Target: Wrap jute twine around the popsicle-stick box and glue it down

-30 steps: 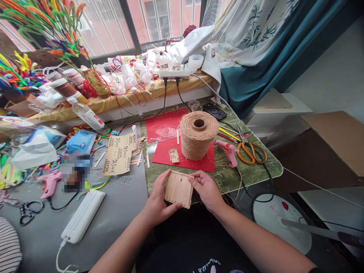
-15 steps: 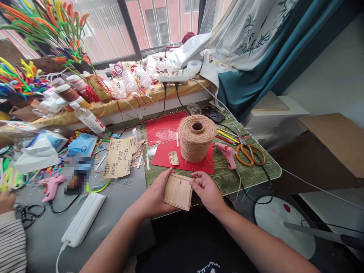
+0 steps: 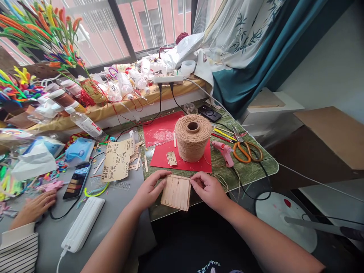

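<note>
A small square panel of popsicle sticks (image 3: 176, 192) lies between my hands at the table's front edge. My left hand (image 3: 151, 189) grips its left side, thumb and fingers closed on it. At the upper right corner, my right hand (image 3: 208, 189) pinches the panel's edge, its other fingers curled. Just beyond stands a large roll of jute twine (image 3: 193, 142) on red sheets (image 3: 159, 157). A loose strand of twine (image 3: 224, 182) trails beside my right hand. A small piece of printed sandpaper (image 3: 171, 158) rests on the red sheet above the panel.
To the right lie a pink glue gun (image 3: 224, 152) and orange-handled scissors (image 3: 247, 151). On the left are a sandpaper sheet (image 3: 116, 161), a phone (image 3: 76, 181) and a white power strip (image 3: 83, 223). Another person's hand (image 3: 36, 206) rests at the far left.
My hands keep the panel in nearly the same place; my right-hand grip shifts slightly at its corner. The other person's hand has reached inward, over the pink glue gun on the left.
</note>
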{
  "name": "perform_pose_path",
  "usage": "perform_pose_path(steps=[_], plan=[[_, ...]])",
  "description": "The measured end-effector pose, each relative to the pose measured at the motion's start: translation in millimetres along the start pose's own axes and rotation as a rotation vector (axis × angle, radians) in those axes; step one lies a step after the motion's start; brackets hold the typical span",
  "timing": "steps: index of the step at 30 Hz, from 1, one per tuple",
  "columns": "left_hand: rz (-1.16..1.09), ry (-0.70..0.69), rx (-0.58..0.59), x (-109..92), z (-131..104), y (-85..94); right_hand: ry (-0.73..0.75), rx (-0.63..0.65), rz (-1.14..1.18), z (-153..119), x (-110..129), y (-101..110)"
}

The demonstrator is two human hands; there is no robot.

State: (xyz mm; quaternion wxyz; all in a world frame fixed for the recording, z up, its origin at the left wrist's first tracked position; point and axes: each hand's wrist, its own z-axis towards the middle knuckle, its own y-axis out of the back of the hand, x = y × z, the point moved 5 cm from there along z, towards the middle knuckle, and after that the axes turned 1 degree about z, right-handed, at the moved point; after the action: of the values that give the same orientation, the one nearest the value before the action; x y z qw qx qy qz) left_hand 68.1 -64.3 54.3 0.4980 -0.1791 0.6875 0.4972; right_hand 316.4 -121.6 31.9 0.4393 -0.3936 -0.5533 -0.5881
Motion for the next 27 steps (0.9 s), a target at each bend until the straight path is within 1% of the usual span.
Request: perform_pose_path(steps=[3,7,12,16,22,27], plan=[[0.003,0.077,-0.079,9.1,10.2,1.5,-0.013,-0.008,0.029,-1.6,-2.8,-1.1],[-0.072,0.137,-0.1,13.3,17.1,0.0,-0.036,-0.012,0.066,-2.7,-4.9,-1.5],[-0.062,0.135,-0.122,13.9,18.7,-0.4,-0.033,-0.027,0.11,-3.4,-5.8,-3.1],[-0.007,0.12,-0.129,15.8,17.7,-0.9,-0.032,-0.038,0.12,-3.3,-5.6,-3.6],[0.063,0.069,-0.137,15.0,16.2,-1.1,0.011,-0.062,0.038,-2.4,-1.4,0.6],[0.042,0.087,-0.128,12.7,16.3,-1.4,0.002,-0.061,0.003,-4.5,-2.3,-1.0]])
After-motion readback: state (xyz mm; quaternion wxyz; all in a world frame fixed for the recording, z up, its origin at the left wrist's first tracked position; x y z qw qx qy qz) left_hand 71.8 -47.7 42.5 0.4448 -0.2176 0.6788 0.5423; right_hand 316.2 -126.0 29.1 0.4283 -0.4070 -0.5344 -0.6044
